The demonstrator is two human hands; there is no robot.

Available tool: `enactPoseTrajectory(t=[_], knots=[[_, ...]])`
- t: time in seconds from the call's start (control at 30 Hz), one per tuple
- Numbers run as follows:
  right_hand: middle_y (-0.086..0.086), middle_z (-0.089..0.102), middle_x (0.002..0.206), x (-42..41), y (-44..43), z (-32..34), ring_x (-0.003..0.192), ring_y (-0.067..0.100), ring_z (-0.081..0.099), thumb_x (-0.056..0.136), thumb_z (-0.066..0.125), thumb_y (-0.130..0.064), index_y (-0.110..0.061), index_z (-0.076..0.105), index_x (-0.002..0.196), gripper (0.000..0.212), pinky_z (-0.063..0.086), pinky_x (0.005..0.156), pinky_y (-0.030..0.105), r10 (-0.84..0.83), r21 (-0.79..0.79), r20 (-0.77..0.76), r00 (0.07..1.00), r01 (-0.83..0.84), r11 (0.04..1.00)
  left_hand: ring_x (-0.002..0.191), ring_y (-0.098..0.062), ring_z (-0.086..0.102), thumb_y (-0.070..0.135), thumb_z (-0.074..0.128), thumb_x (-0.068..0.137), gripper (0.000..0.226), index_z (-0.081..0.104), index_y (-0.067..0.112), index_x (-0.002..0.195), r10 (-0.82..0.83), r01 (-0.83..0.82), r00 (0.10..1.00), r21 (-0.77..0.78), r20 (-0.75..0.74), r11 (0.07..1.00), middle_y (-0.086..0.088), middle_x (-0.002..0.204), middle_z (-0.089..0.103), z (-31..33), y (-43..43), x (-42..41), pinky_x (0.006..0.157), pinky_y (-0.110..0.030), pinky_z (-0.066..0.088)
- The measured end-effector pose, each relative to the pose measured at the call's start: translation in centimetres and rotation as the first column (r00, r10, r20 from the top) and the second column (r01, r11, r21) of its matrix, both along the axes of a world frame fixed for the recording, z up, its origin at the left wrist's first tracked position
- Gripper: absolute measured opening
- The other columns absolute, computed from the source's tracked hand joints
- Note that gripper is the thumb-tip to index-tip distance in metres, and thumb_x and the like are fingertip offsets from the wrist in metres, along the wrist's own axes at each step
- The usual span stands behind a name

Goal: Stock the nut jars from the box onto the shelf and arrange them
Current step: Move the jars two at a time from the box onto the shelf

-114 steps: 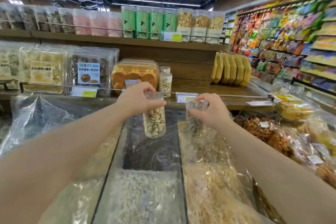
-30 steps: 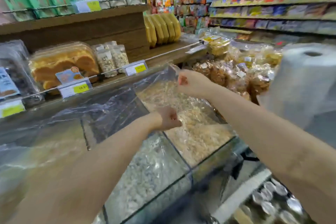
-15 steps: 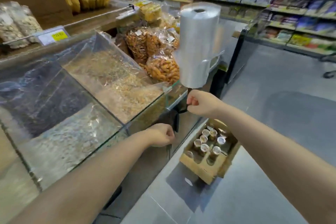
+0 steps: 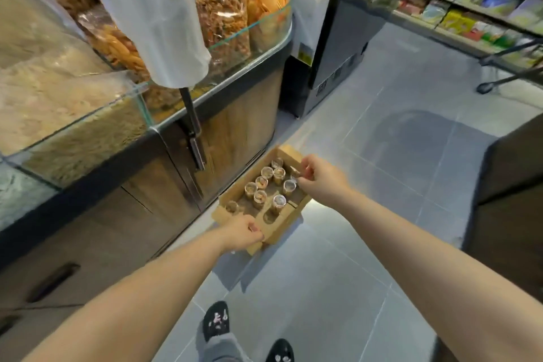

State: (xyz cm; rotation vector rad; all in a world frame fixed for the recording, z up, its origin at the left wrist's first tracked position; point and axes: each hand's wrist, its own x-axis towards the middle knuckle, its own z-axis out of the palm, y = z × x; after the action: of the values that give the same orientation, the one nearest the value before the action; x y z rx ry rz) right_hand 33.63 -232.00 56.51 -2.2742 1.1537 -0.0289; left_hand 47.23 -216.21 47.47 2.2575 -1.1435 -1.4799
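An open cardboard box (image 4: 282,225) lies on the grey floor against the counter base. Several clear nut jars (image 4: 279,202) with see-through lids stand upright inside it, mostly toward its far end. My left hand (image 4: 243,233) hovers at the box's near left corner, its fingers curled in with nothing in them. My right hand (image 4: 318,180) reaches over the box's right side, its fingertips slightly apart just above a jar (image 4: 289,186); whether they touch it is unclear. The shelf is out of view.
A wood-fronted counter (image 4: 235,126) with glass bins of bulk snacks rises on the left. A white roll of plastic bags (image 4: 152,9) hangs on a black pole above it. A dark cabinet (image 4: 346,26) stands beyond, and stocked shelves (image 4: 476,0) line the far right. My feet (image 4: 216,321) are below.
My view has swung from the shelf down to the floor. Both hands, which held jars at the shelf, have dropped with nothing in them to the box.
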Motion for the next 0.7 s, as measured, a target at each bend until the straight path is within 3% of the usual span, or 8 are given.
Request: enactPoseTrajectory(t=[0.07,0.13,0.23,0.3,0.4,0.53,0.63,0.7], knots=[[-0.004,0.053,0.082,-0.8,-2.0,-2.5,0.078,0.020,0.050,0.081,0.057,-0.017,-0.021,0.051,0.093,0.014,0.036,0.062,0.030,0.025,0.064,-0.039,0.999,-0.022,0.998,0.084,-0.023,0.063,0.032,0.062,0.084,0.025,0.063,0.009,0.094,0.061,-0.061,0.998,-0.010,-0.013,0.998,-0.006,0.090,0.062,-1.6,-1.9,-0.3,0.074,-0.037,0.054],[-0.001,0.054,0.088,-1.1,-4.2,-5.0,0.081,0.022,0.050,0.081,0.056,-0.019,-0.020,0.052,0.095,0.015,0.037,0.065,0.029,0.065,0.098,-0.088,0.994,-0.056,0.994,0.086,-0.024,0.063,0.028,0.061,0.086,0.022,0.063,0.009,0.096,0.101,-0.101,0.995,0.001,-0.020,0.995,-0.006,0.089,0.063,-3.2,-3.9,0.3,0.073,-0.036,0.054],[0.005,0.060,0.103,-1.2,-7.8,-9.3,0.090,0.025,0.055,0.085,0.056,-0.023,-0.014,0.055,0.108,0.025,0.041,0.071,0.030,0.108,0.129,-0.180,0.978,-0.086,0.988,0.084,-0.020,0.064,0.023,0.060,0.086,0.013,0.064,0.012,0.091,0.166,-0.165,0.986,0.017,-0.035,0.986,-0.003,0.085,0.065,-5.8,-7.3,2.0,0.076,-0.032,0.052],[0.007,0.060,0.108,-0.8,-10.4,-12.6,0.096,0.027,0.057,0.087,0.055,-0.024,-0.014,0.055,0.110,0.026,0.043,0.074,0.030,0.134,0.157,-0.238,0.962,-0.098,0.983,0.082,-0.020,0.064,0.021,0.059,0.086,0.009,0.065,0.015,0.085,0.211,-0.210,0.977,0.023,-0.037,0.977,-0.004,0.084,0.067,-7.7,-10.1,3.6,0.082,-0.036,0.054],[0.006,0.058,0.112,0.4,-13.9,-17.9,0.101,0.026,0.056,0.088,0.055,-0.029,-0.017,0.054,0.110,0.024,0.042,0.074,0.029,0.179,0.203,-0.292,0.939,-0.122,0.972,0.076,-0.022,0.059,0.018,0.056,0.085,0.010,0.059,0.016,0.076,0.261,-0.261,0.965,0.024,-0.031,0.965,-0.006,0.076,0.060,-11.0,-14.6,6.0,0.079,-0.039,0.052],[0.005,0.059,0.110,2.1,-18.0,-25.4,0.100,0.027,0.058,0.087,0.059,-0.032,-0.021,0.051,0.105,0.023,0.050,0.081,0.038,0.276,0.279,-0.341,0.899,-0.184,0.943,0.093,-0.024,0.060,0.022,0.055,0.090,0.016,0.065,0.012,0.096,0.387,-0.386,0.920,-0.020,0.069,0.922,-0.006,0.097,0.064,-16.5,-20.2,8.6,0.084,-0.036,0.049],[0.004,0.056,0.113,3.7,-20.8,-31.3,0.101,0.026,0.056,0.087,0.058,-0.032,-0.022,0.049,0.112,0.029,0.050,0.084,0.041,0.343,0.305,-0.369,0.864,-0.236,0.923,0.097,-0.025,0.060,0.020,0.052,0.090,0.015,0.062,0.019,0.101,0.352,-0.356,0.925,0.001,0.146,0.935,-0.005,0.103,0.065,-21.8,-23.1,9.9,0.080,-0.031,0.048],[0.003,0.053,0.116,5.0,-22.4,-35.7,0.104,0.026,0.055,0.087,0.057,-0.034,-0.022,0.048,0.118,0.035,0.049,0.083,0.037,0.367,0.303,-0.380,0.849,-0.261,0.917,0.099,-0.025,0.059,0.021,0.052,0.089,0.022,0.060,0.020,0.109,0.242,-0.256,0.945,0.038,0.222,0.966,-0.004,0.110,0.063,-26.2,-24.1,10.6,0.074,-0.029,0.044]])
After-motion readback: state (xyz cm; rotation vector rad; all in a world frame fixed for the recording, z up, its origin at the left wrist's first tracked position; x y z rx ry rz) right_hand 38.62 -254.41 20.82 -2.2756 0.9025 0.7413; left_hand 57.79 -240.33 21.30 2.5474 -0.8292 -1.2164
